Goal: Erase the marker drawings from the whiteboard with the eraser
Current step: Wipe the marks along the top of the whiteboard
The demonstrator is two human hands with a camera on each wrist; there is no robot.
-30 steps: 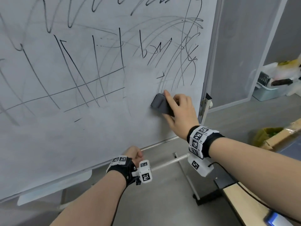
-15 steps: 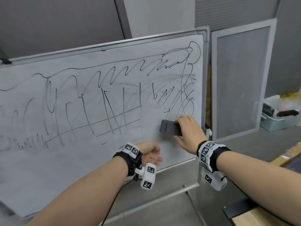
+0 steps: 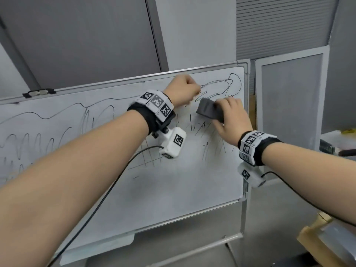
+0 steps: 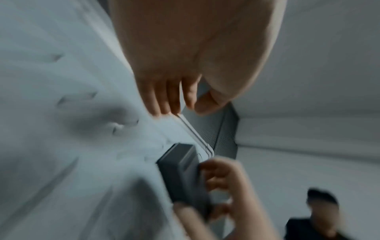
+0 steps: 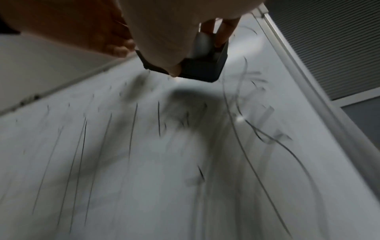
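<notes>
The whiteboard (image 3: 173, 189) carries black marker scribbles (image 3: 217, 87) across its top and right part, with faint smears lower down. My right hand (image 3: 231, 116) grips a dark grey eraser (image 3: 209, 111) and holds it flat against the board near the upper right, just under a looping line. The eraser (image 5: 203, 68) also fills the top of the right wrist view, and the eraser (image 4: 180, 170) shows blurred in the left wrist view. My left hand (image 3: 183, 89) is raised just below the board's top frame, left of the eraser, fingers (image 4: 164, 104) curled with nothing seen in them.
A grey framed panel (image 3: 289, 97) leans right of the board. A white bin (image 3: 339, 139) sits at the far right and a wooden table corner (image 3: 323, 241) at the bottom right. Under the board run its tray (image 3: 96, 249) and stand bar (image 3: 202, 245).
My right hand has carried the eraser from the board's lower right up to its upper right. My left hand rose from the bottom edge to the top frame. The head view tilted up.
</notes>
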